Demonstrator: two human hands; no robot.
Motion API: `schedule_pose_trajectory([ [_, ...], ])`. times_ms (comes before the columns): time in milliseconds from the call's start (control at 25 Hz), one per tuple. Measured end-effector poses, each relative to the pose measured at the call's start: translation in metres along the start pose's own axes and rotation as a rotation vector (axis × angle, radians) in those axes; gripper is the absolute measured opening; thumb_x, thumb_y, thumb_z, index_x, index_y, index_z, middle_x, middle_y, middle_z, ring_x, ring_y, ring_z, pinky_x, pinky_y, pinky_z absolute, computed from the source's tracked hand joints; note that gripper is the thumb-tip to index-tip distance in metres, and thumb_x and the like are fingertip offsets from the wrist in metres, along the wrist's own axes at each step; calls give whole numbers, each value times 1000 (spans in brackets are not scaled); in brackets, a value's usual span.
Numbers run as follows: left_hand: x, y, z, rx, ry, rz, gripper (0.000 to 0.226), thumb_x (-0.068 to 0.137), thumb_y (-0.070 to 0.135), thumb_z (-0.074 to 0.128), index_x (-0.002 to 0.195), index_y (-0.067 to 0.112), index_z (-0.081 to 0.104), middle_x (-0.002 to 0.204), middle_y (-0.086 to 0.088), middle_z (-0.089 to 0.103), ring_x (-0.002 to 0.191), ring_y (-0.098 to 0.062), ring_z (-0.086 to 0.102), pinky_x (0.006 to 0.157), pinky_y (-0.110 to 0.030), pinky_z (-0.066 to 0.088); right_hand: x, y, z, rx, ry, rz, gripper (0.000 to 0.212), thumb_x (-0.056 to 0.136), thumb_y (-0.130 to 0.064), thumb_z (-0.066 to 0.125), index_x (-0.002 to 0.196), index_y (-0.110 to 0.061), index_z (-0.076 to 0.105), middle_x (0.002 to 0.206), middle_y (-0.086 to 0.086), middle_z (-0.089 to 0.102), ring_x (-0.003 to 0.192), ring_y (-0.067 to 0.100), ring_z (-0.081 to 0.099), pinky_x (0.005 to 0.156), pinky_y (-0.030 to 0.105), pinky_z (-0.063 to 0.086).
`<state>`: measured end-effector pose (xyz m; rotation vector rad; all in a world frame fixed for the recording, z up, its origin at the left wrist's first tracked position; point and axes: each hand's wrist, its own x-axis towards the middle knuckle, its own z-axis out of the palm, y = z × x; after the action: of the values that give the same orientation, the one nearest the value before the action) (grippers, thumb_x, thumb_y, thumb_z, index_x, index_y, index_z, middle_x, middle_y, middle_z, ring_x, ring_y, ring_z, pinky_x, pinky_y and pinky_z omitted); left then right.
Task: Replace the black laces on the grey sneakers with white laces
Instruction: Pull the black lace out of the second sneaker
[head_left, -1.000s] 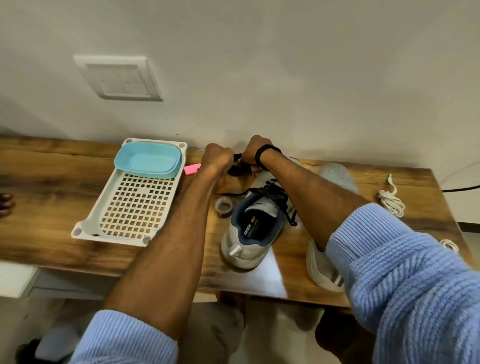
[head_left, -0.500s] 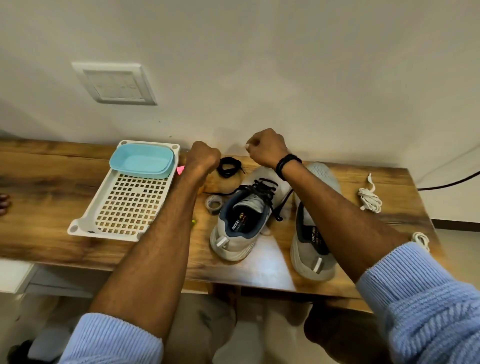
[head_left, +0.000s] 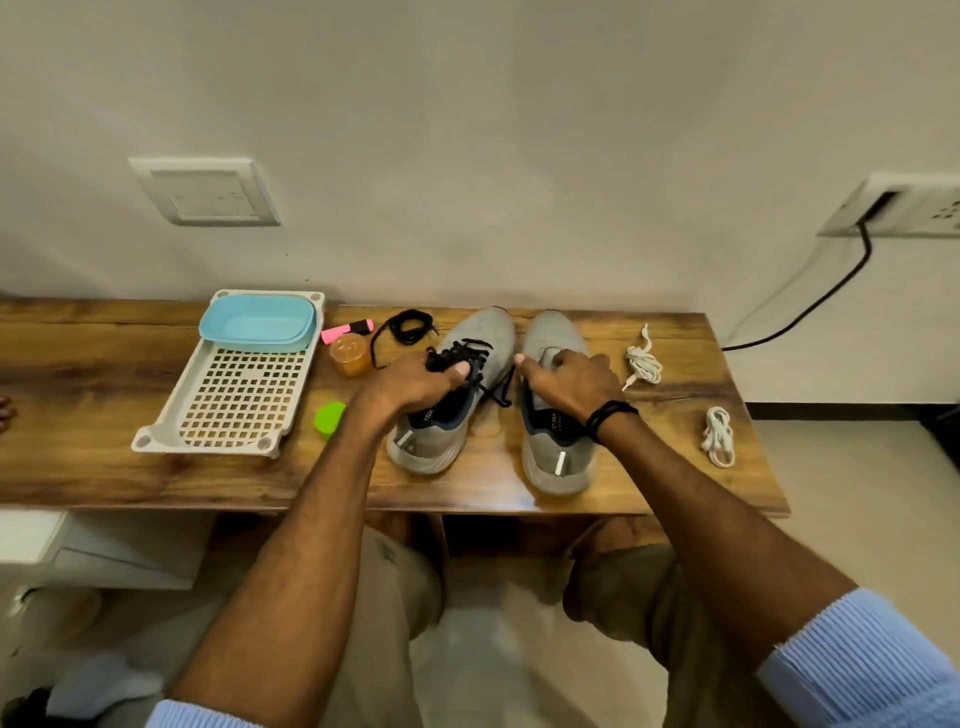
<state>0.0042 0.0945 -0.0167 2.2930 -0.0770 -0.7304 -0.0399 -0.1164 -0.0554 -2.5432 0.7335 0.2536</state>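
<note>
Two grey sneakers are seen side by side at the centre of a wooden tabletop (head_left: 93, 467), toes turned to the wall. The laced sneaker (head_left: 428, 449), left of centre, is threaded with a black lace (head_left: 477, 349), and the grip of the left hand (head_left: 415, 385) is closed on the bunched lace over the tongue, with the thumb laid across the top. The second sneaker (head_left: 558, 467) is covered at its throat by the right hand (head_left: 569, 385), whose grip is curled down over the upper with the thumb stretched toward the other shoe; a black wristband (head_left: 609, 415) is worn on that wrist. A loose end of the black lace is trailed between the two shoes.

A loose black lace (head_left: 408, 327) is coiled near the wall, just beside the toe of the laced sneaker. Two bundles of white laces (head_left: 644, 365) are laid at the right of the tabletop, well apart from the hands, the nearer bundle (head_left: 718, 437) toward the right edge.

At the left, a white slotted tray (head_left: 234, 405) is shown with a blue container (head_left: 258, 325) set on its far end. Between tray and shoes a pink highlighter (head_left: 347, 330), an orange jar (head_left: 350, 356) and a green cap (head_left: 330, 418) are placed.
</note>
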Motion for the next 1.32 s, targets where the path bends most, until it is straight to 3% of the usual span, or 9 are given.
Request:
schedule_pose_trajectory([
  [160,-15,-2,34,64,140,38,49,91,22,68,137,15,52,131,-9,63,118,-31,59,101,-39,49,-4,19,-6,-18,55,-45,59,75,-68,45,89,-14,65,101,18,68,87,34,59,65,32,41],
  [240,-16,2,50,88,193,11,55,86,16,65,140,18,50,130,-12,63,118,-33,59,98,-38,50,0,27,-13,-48,103,-24,54,81,-61,51,90,-9,65,99,19,68,87,35,61,64,31,40],
  [480,4,17,65,178,219,6,53,82,12,64,134,17,55,123,-10,66,112,-31,62,91,-37,53,15,39,-23,-68,120,-17,49,78,-55,60,94,-9,67,98,18,68,89,36,63,65,32,44],
  [640,18,17,62,265,209,-44,38,85,22,68,121,16,61,108,-9,69,89,-31,69,78,-40,61,22,43,-35,-103,127,30,48,77,-52,68,95,-8,64,100,16,68,92,35,63,66,31,43],
  [800,20,19,62,283,187,-61,33,85,21,69,116,17,60,105,-10,69,83,-33,71,73,-43,62,26,54,-52,-133,160,71,46,81,-45,72,103,-6,63,106,18,65,99,36,62,69,32,42],
  [1000,21,22,60,294,156,-34,37,84,12,67,119,15,58,107,-12,69,87,-34,71,76,-44,62,32,59,-49,-158,94,43,40,83,-49,65,89,-11,55,104,17,65,83,30,53,66,31,38],
  [1200,19,23,59,299,151,-15,40,84,9,65,123,14,57,109,-13,69,89,-35,70,78,-44,61,31,56,-46,-148,51,39,57,80,-59,66,104,-7,61,102,15,64,90,30,58,66,31,40],
  [1320,18,26,60,311,156,-13,36,85,9,64,120,13,58,108,-11,69,85,-33,71,74,-43,62,24,49,-31,-222,-1,35,68,70,-64,75,114,-14,59,113,16,56,105,35,57,81,38,51],
])
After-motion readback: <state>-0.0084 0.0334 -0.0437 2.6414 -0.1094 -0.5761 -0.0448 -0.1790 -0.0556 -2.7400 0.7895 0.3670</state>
